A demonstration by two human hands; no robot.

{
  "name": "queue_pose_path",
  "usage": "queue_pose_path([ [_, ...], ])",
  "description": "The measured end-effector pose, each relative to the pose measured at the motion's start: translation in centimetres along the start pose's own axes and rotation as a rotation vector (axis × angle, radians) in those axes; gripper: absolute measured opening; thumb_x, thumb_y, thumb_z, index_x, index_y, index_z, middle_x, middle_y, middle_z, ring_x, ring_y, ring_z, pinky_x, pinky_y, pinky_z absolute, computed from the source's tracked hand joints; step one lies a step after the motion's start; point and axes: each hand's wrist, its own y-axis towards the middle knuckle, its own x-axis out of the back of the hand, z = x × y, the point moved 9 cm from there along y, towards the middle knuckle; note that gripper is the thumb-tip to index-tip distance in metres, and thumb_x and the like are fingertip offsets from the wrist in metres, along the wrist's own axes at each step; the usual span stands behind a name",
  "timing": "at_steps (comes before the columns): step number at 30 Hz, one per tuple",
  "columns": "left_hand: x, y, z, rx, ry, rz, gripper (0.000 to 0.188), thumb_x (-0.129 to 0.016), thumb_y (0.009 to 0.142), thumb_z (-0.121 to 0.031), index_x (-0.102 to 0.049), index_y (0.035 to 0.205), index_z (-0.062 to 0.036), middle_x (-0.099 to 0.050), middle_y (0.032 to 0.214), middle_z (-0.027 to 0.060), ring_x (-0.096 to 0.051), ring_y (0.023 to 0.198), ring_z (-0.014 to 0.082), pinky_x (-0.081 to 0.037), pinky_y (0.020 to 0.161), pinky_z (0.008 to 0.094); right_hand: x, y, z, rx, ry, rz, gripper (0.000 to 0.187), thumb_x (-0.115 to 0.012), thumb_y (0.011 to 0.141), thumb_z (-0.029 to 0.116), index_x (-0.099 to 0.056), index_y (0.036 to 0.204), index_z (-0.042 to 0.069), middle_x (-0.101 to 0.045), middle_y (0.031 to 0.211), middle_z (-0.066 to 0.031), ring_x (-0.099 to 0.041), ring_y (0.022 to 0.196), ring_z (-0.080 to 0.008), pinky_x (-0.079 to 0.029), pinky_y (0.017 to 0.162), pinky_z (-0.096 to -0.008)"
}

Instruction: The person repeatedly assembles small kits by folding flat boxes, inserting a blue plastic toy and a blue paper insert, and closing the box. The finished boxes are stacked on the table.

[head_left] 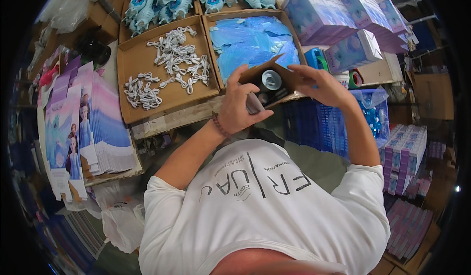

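Observation:
My left hand (pixel 236 101) grips a small open cardboard box (pixel 286 80), its thumb and fingers around the near left side. Inside the box sits a dark cylindrical object with a pale, shiny round end (pixel 271 80); its kind is unclear. On the box's right side, my right hand (pixel 324 86) has its curved fingers and thumb at the raised flap and edge. Just beyond the box lies a shallow cardboard tray of flat, glossy blue pieces (pixel 252 39). Left of that, another cardboard tray (pixel 135 61) holds bundled white cables (pixel 179 54).
Light-blue moulded parts (pixel 167 0) fill trays at the back. Printed cartons (pixel 319 14) stand at the back right, near tape rolls (pixel 316 59). Flat printed sheets (pixel 105 127) are stacked at left. A blue crate (pixel 319 123) sits below the table edge; more cartons (pixel 405 152) stand at right.

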Motion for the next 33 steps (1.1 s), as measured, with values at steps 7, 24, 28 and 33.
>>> queue_pose_path([
  [7,-1.2,0.1,0.3,-0.091,-0.230,0.112,0.051,-0.079,0.075,-0.015,-0.048,0.115,-0.0110,-0.064,0.109,0.0059,-0.060,0.108,0.0248,-0.033,0.105,0.0534,-0.9,-0.6,-5.2,0.164,0.541,-0.326,0.045,-0.071,0.090,0.018,-0.059,0.128,-0.001,-0.069,0.108,-0.0070,-0.061,0.095,-0.0100,-0.051,0.085,-0.0278],
  [24,-2.1,0.9,-0.3,-0.060,0.109,0.025,0.043,-0.069,0.075,-0.007,-0.057,0.116,-0.0013,-0.058,0.119,0.0147,-0.054,0.114,0.0361,-0.043,0.098,0.0444,-8.8,0.4,-4.6,0.023,1.295,-0.328,0.017,-0.073,0.085,0.015,-0.061,0.081,0.004,-0.048,0.137,-0.0111,-0.051,0.116,-0.0178,-0.039,0.099,-0.0317],
  [28,-2.2,0.6,-0.3,-0.075,0.107,0.064,0.026,-0.067,0.083,-0.009,-0.063,0.108,0.0003,-0.061,0.117,0.0156,-0.057,0.112,0.0375,-0.048,0.094,0.0442,-8.4,0.2,-4.7,0.024,1.086,-0.392,0.014,-0.071,0.082,0.011,-0.058,0.085,0.005,-0.047,0.136,-0.0118,-0.050,0.114,-0.0183,-0.039,0.098,-0.0316],
  [33,-2.4,0.5,-0.5,-0.095,0.133,0.106,0.019,-0.067,0.081,-0.010,-0.067,0.099,-0.0031,-0.062,0.113,0.0125,-0.055,0.114,0.0347,-0.046,0.096,0.0433,-8.5,0.2,-5.1,0.020,0.969,-0.341,0.018,-0.068,0.081,0.013,-0.054,0.089,0.005,-0.046,0.136,-0.0128,-0.048,0.113,-0.0173,-0.040,0.096,-0.0309],
])
